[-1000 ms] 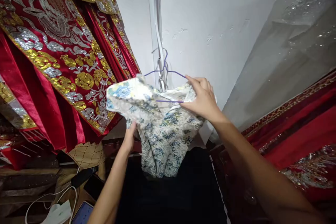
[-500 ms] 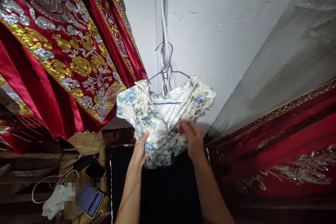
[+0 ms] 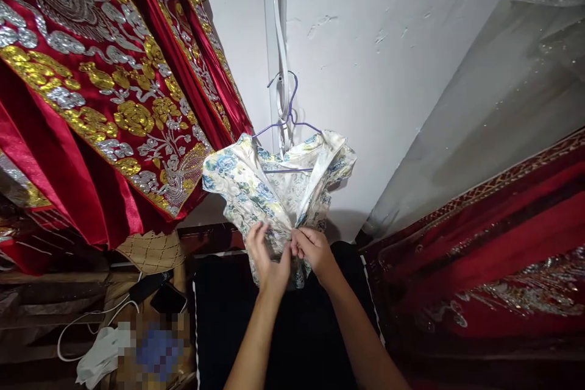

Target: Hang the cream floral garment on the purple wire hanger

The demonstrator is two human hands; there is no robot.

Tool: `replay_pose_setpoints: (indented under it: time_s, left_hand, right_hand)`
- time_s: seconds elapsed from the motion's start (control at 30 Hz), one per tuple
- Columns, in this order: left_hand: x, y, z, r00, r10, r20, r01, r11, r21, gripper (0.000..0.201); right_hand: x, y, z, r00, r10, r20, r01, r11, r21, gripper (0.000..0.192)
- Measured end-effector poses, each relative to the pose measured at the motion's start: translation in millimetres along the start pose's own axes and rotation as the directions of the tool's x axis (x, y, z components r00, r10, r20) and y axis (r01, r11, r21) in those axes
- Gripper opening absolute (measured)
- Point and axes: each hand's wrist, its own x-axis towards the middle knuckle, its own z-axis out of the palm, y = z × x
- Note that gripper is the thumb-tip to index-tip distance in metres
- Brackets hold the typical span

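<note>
A white short-sleeved blouse (image 3: 247, 186) with blue and yellow flowers hangs in front of me on a thin purple wire hanger (image 3: 295, 94). Its V-shaped neckline falls open and shows the inside of the back. My right hand (image 3: 314, 251) pinches the front edge at the bottom of the V, fingertips closed on the cloth. Over the lower front lies my left hand (image 3: 267, 259), fingers apart and slightly blurred, its thumb close to the right fingertips. Both hands partly cover the blouse's lower part.
The hanger hooks onto a white strap (image 3: 280, 24) against the white wall (image 3: 365, 85). Red garments with gold and silver embroidery (image 3: 132, 116) hang at left. More red sequinned cloth (image 3: 525, 244) is at right. A phone (image 3: 169, 298) and white cable (image 3: 68, 332) lie lower left.
My left hand has left the blouse's left side and moved right, toward the middle. My right hand has come inward and down, taking hold of the front edge. The neckline now gapes wider.
</note>
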Motion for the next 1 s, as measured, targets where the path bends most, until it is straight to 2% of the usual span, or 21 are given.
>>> replay_pose_setpoints:
  time_s: [0.07, 0.13, 0.23, 0.33, 0.43, 0.53, 0.63, 0.7, 0.73, 0.77, 0.83, 0.9, 0.97, 1.0]
  left_hand:
    - [-2, -3, 13.6, 0.985, 0.083, 0.150, -0.073, 0.995, -0.070, 0.029]
    - [0, -7, 23.5, 0.968, 0.118, 0.220, -0.101, 0.991, -0.090, 0.011]
    - [5, -12, 29.7, 0.951, 0.141, 0.274, -0.136, 0.990, -0.037, 0.017]
    - [3, -18, 31.1, 0.937, 0.167, 0.307, -0.172, 0.985, -0.008, 0.018]
    - [-1, -22, 32.4, 0.906, 0.209, 0.367, -0.220, 0.975, -0.012, 0.018]
    - [9, -15, 29.9, 0.853, 0.260, 0.452, -0.275, 0.961, -0.033, 0.018]
    - [43, 20, 19.5, 0.822, 0.378, 0.426, -0.366, 0.924, -0.112, 0.010]
    - [75, 58, 10.8, 0.833, 0.477, 0.279, -0.449, 0.879, -0.162, 0.034]
    - [91, 78, 7.3, 0.818, 0.536, 0.208, -0.513, 0.844, -0.159, 0.037]
    - [107, 98, 4.8, 0.785, 0.593, 0.182, -0.575, 0.805, -0.142, 0.036]
    - [130, 132, 3.7, 0.688, 0.695, 0.211, -0.694, 0.715, -0.092, 0.024]
    - [143, 154, 5.8, 0.616, 0.747, 0.250, -0.767, 0.642, -0.026, 0.018]
    - [147, 165, 5.7, 0.601, 0.770, 0.213, -0.791, 0.612, 0.018, 0.017]
    - [148, 166, 2.9, 0.617, 0.773, 0.148, -0.783, 0.621, 0.028, 0.017]
  right_hand:
    - [-1, -3, -3, 0.996, 0.033, 0.081, -0.031, 0.999, -0.018, 0.035]
    - [2, -14, -9, 0.990, 0.074, 0.118, -0.073, 0.997, -0.017, 0.031]
    - [20, -50, -21, 0.996, 0.064, 0.066, -0.065, 0.998, 0.010, 0.026]
    - [51, -106, -32, 0.999, -0.045, -0.010, 0.045, 0.998, 0.038, 0.020]
    - [74, -157, -32, 0.963, -0.255, -0.087, 0.262, 0.962, 0.076, 0.018]
    - [79, -176, -26, 0.927, -0.354, -0.126, 0.364, 0.928, 0.073, 0.021]
    - [70, -166, -20, 0.940, -0.331, -0.081, 0.335, 0.941, 0.048, 0.019]
    - [65, -156, -18, 0.940, -0.330, -0.081, 0.334, 0.941, 0.045, 0.020]
    - [63, -153, -18, 0.937, -0.339, -0.083, 0.343, 0.938, 0.044, 0.020]
    - [63, -152, -18, 0.931, -0.354, -0.084, 0.359, 0.932, 0.045, 0.021]
    - [66, -149, -18, 0.917, -0.389, -0.090, 0.394, 0.918, 0.046, 0.020]
    - [73, -143, -20, 0.900, -0.412, -0.143, 0.419, 0.908, 0.020, 0.021]
    - [79, -126, -23, 0.899, -0.390, -0.201, 0.388, 0.920, -0.053, 0.023]
    - [81, -114, -24, 0.912, -0.355, -0.205, 0.342, 0.935, -0.097, 0.024]
